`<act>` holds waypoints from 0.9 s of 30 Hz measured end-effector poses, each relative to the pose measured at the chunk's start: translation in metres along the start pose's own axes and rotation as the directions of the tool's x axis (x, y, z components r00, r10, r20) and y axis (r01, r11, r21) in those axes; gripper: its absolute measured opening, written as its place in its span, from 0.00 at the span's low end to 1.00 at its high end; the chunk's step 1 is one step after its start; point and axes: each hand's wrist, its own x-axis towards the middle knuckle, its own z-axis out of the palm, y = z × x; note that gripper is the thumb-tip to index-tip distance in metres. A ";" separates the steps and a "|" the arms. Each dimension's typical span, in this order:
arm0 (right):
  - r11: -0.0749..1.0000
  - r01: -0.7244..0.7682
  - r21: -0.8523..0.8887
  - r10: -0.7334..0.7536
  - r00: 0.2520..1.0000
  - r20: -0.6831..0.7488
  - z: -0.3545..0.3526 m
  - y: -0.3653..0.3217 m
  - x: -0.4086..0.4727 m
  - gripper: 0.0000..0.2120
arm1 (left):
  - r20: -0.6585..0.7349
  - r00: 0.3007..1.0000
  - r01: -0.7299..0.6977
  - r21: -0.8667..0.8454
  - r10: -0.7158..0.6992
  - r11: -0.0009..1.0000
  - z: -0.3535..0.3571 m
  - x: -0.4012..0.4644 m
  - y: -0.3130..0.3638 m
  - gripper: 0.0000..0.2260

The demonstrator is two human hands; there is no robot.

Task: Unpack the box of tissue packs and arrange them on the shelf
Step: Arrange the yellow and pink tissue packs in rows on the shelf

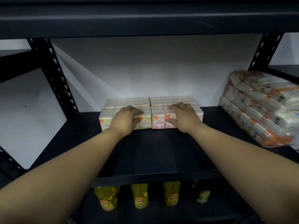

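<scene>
The left hand [127,118] lies flat, fingers spread, on the yellow pack [146,122]; the right hand [183,118] lies likewise on the pink pack [159,122], thumbs against the fronts. Both arms reach straight in over the shelf [153,156], the packs touching, two more behind

A row of bottles [140,198] stood on the lower level at six o'clock, three of them yellow and the fourth, a green one [201,194], at the row's right end, each with a printed label too blurred to read. At three o'clock lay a large clear-wrapped bundle of white and orange packets [262,109], leaning slightly. Behind everything, from ten to two o'clock, ran a plain white wall [145,67], crossed by black perforated uprights [55,73].
</scene>
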 end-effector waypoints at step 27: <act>0.965 0.112 0.239 -0.078 0.986 -0.145 0.030 0.013 -0.187 0.26 | 0.011 0.984 0.179 0.024 -0.179 0.984 0.034 -0.181 0.098 0.24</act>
